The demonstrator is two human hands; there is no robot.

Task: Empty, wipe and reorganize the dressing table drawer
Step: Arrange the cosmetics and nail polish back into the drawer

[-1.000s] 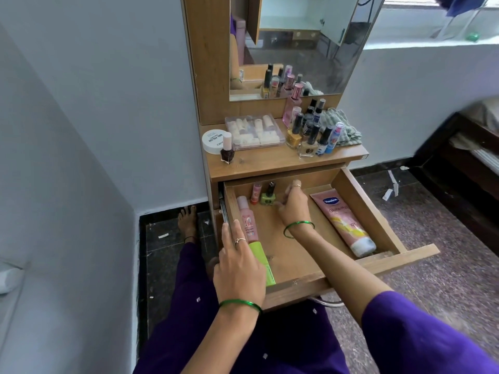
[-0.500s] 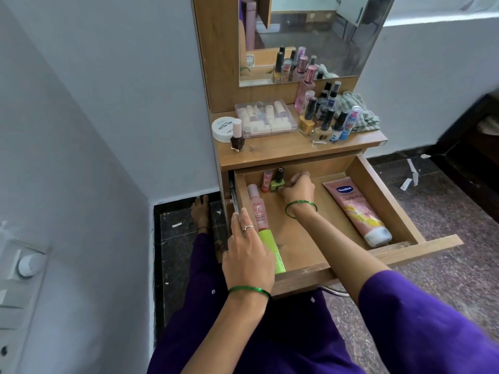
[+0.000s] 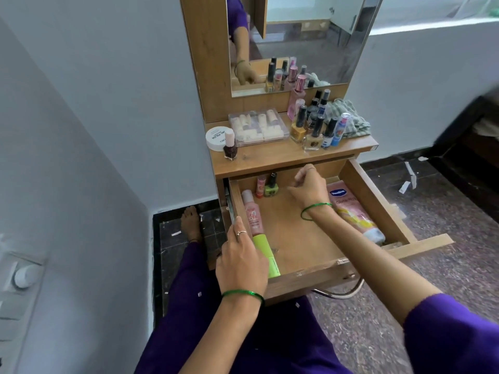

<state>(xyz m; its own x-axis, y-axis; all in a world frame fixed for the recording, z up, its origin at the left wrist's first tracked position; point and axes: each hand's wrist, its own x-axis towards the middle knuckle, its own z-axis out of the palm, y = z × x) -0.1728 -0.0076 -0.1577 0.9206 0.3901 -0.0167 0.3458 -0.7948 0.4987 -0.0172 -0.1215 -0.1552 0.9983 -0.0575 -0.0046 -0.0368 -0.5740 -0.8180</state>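
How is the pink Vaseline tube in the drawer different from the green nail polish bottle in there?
The Vaseline tube lies flat along the drawer's right side; the green nail polish bottle stands upright at the back left. The tube is long, soft-looking and pink with a white cap; the bottle is short and squat, lime green with a black cap. The tube is clearly the larger. Both sit inside the open drawer, and neither hand touches either of them.

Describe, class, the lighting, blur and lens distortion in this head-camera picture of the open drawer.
Head view: soft daylight, no harsh glare; the wide lens bows the walls and drawer; the right edge smears dark, the mirror looks hazy; the Vaseline tube stays sharp.
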